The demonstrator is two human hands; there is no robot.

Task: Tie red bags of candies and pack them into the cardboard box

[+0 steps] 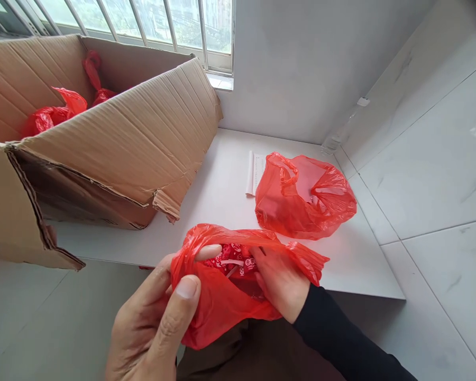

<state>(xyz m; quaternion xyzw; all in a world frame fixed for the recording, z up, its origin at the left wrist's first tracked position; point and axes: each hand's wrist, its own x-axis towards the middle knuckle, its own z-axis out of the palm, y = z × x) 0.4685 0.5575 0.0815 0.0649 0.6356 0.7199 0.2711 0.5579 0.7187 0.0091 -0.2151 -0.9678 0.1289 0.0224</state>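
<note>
A red plastic bag hangs open in front of me at the table's front edge. My left hand is closed on the left side of its mouth, thumb outside and a finger over the rim. My right hand reaches into the bag from the right. Its fingers lie against red items with a white printed pattern and white strips; the fingertips are hidden, so their grip cannot be made out. What lies deeper in the bag is out of sight.
Another red plastic bag rests on the white table, partly over a white printed paper. A clear bottle stands in the back corner. At left, a large cardboard box holds knotted red bags, its torn flap sticking out.
</note>
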